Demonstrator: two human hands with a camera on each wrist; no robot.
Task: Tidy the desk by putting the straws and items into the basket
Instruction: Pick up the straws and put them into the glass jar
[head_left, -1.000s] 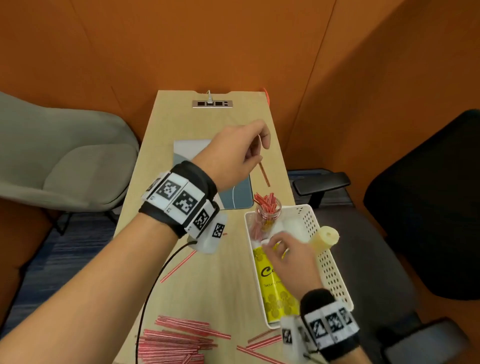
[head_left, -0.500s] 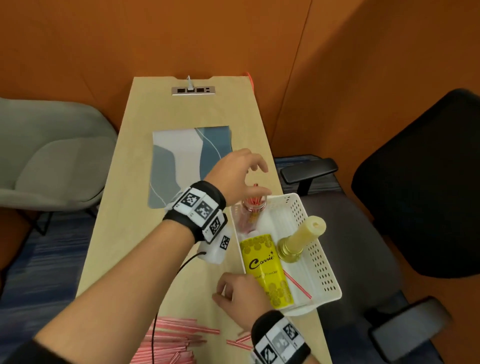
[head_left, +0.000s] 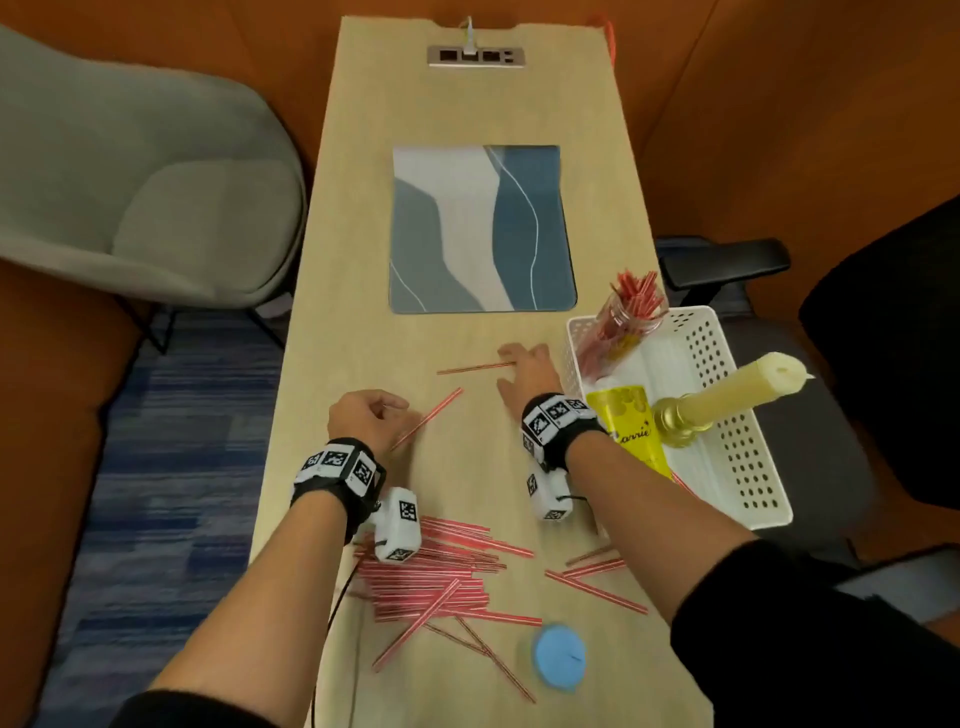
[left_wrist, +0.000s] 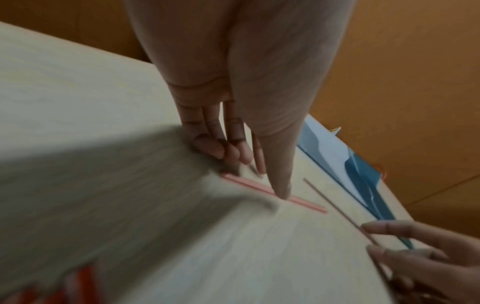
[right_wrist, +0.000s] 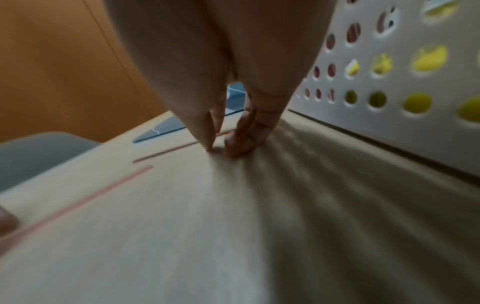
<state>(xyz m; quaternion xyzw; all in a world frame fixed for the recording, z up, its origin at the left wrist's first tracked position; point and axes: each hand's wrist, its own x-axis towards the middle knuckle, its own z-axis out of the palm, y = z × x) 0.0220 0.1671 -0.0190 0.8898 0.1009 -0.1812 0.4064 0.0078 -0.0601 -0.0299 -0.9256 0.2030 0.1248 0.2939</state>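
Two red-striped straws lie loose mid-desk. My left hand (head_left: 402, 415) has its fingers curled and its thumb down on the nearer straw (head_left: 428, 417); in the left wrist view my left hand (left_wrist: 257, 176) has its thumb tip on that straw (left_wrist: 306, 203). My right hand (head_left: 506, 370) pinches the end of the farther straw (head_left: 467, 368) beside the white basket (head_left: 748, 457); the right wrist view shows my right hand (right_wrist: 223, 149) with thumb and fingers closing on it. The basket holds a glass jar of straws (head_left: 621, 322), a yellow cup (head_left: 631, 426) and a candle (head_left: 737, 389).
A pile of several straws (head_left: 441, 571) and a blue round object (head_left: 560, 662) lie at the near end of the desk. A blue-grey mat (head_left: 478, 228) covers the middle, with a socket strip (head_left: 475, 55) at the far end. Chairs stand on both sides.
My left hand came back from the jar in the basket and dropped onto a loose straw. My right hand moved forward to the other straw. The view tilted down.
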